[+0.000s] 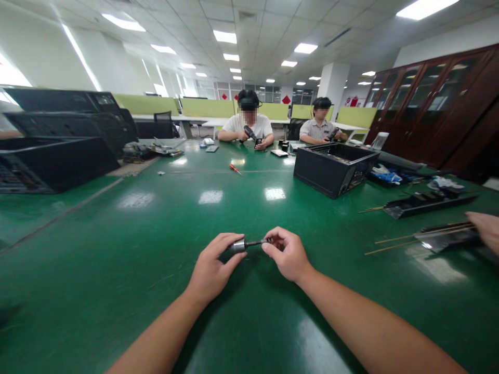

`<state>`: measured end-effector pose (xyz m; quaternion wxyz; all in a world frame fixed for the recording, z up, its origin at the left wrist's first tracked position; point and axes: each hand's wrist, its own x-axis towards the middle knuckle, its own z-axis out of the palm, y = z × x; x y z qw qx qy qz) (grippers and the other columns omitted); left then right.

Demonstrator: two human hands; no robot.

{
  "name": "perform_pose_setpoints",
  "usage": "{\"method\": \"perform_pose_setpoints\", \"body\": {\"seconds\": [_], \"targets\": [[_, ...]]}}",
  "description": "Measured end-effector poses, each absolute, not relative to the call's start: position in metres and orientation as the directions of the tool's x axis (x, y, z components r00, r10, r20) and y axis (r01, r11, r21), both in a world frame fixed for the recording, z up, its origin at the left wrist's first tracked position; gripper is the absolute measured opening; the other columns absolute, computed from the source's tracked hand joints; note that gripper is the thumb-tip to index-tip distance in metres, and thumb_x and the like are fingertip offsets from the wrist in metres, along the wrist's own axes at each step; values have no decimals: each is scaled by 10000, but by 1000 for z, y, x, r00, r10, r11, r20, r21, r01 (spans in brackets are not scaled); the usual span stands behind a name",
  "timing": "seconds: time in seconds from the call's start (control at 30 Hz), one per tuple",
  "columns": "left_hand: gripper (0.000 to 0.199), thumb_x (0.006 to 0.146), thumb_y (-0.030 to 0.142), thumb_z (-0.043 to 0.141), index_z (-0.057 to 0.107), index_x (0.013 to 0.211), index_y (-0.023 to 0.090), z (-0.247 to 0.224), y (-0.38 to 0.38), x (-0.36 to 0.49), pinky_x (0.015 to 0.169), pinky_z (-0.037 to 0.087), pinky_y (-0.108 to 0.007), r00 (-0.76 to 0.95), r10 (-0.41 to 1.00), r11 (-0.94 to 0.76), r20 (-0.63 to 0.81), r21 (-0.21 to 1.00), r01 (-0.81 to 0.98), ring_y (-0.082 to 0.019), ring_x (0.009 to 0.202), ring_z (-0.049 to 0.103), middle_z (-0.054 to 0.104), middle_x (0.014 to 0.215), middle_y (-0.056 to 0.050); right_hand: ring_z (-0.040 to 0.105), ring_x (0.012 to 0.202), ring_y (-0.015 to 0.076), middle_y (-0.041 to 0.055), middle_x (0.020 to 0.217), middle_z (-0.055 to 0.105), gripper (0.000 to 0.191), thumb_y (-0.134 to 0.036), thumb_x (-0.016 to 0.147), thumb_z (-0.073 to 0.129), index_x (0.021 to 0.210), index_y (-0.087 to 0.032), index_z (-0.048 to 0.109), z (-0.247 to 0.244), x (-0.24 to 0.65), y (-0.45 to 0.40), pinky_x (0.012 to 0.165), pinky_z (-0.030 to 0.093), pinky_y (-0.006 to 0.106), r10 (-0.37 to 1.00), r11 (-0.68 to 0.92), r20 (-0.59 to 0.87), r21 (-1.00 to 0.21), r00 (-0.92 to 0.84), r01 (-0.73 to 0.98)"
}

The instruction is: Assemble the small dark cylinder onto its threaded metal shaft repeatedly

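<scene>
Bare green table (117,249) ahead; black case (331,169) far right

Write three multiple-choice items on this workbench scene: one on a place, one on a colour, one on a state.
1. Where does the orange-handled screwdriver lie?
A. On the table beyond the hands
B. Inside the black case
C. In the left hand

2. What colour is the table?
A. Grey
B. Green
C. Brown

3. How is the small metal tool held?
A. Lying untouched
B. By one hand
C. Between both hands

Answers:
1 A, it lies alone mid-table.
2 B, the glossy top is green.
3 C, the left hand and right hand each pinch one end.
</scene>
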<state>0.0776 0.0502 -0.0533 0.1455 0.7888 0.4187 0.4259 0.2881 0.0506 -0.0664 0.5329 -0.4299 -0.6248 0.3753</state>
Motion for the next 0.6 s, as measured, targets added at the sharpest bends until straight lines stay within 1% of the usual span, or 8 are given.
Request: {"method": "perform_pose_setpoints", "body": {"seconds": [0.2, 0.4, 0.6], "targets": [[293, 870, 334, 651, 646, 1149, 244, -54, 50, 77, 956, 495, -369, 278, 791, -600, 545, 601, 528, -206, 1039, 615, 658, 1105, -60, 519, 553, 127, -17, 640, 572, 98, -267, 780, 649, 823, -180, 639, -67, 289, 52, 544, 413, 244, 936, 351, 349, -927, -37, 134], [292, 874, 336, 640, 646, 1149, 236, -54, 50, 76, 954, 493, -378, 281, 787, -604, 549, 593, 533, -214, 1040, 613, 656, 1105, -68, 526, 557, 129, -15, 646, 572, 98, -263, 781, 647, 826, -177, 634, -68, 289, 52, 543, 416, 246, 936, 353, 351, -927, -32, 126], [294, 871, 327, 652, 642, 1154, 250, -53, 51, 76, 955, 485, -354, 279, 790, -601, 547, 597, 531, -203, 1042, 610, 654, 1112, -50, 535, 556, 131, -16, 647, 573, 103, -264, 784, 645, 836, -176, 631, -68, 289, 52, 543, 421, 247, 937, 349, 348, -929, -31, 121]]}}
